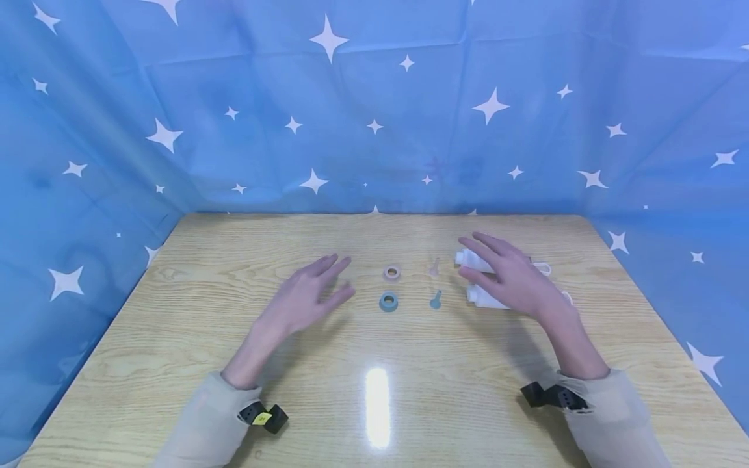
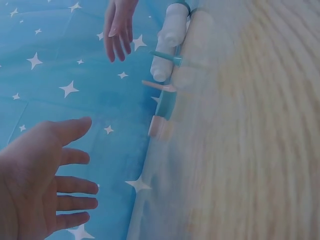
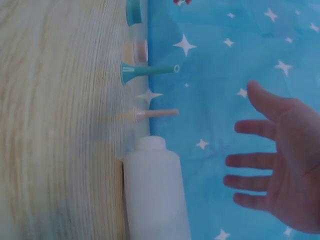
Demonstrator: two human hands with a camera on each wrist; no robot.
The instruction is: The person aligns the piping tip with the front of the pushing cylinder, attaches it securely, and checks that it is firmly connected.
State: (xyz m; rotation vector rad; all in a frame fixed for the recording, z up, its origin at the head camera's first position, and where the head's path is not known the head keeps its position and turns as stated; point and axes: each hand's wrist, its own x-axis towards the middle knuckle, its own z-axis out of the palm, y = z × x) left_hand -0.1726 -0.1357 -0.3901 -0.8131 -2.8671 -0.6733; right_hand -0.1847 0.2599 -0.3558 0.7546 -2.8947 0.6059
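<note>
My left hand hovers over the left part of the table, fingers spread, holding nothing. To its right sit a pink ring-shaped cap and a teal one. Farther right stand a thin pink nozzle and a teal nozzle, both with wide bases and narrow tips up. My right hand is held above two white bottles, its fingers extended and nothing in its grasp. The far bottle and the near bottle are lying down, partly hidden behind that hand in the head view.
White loops show at the right ends of the bottles. The wooden table has a bright light reflection near its front. A blue star-patterned cloth hangs behind the table and along both sides. Cameras are strapped at both sleeves.
</note>
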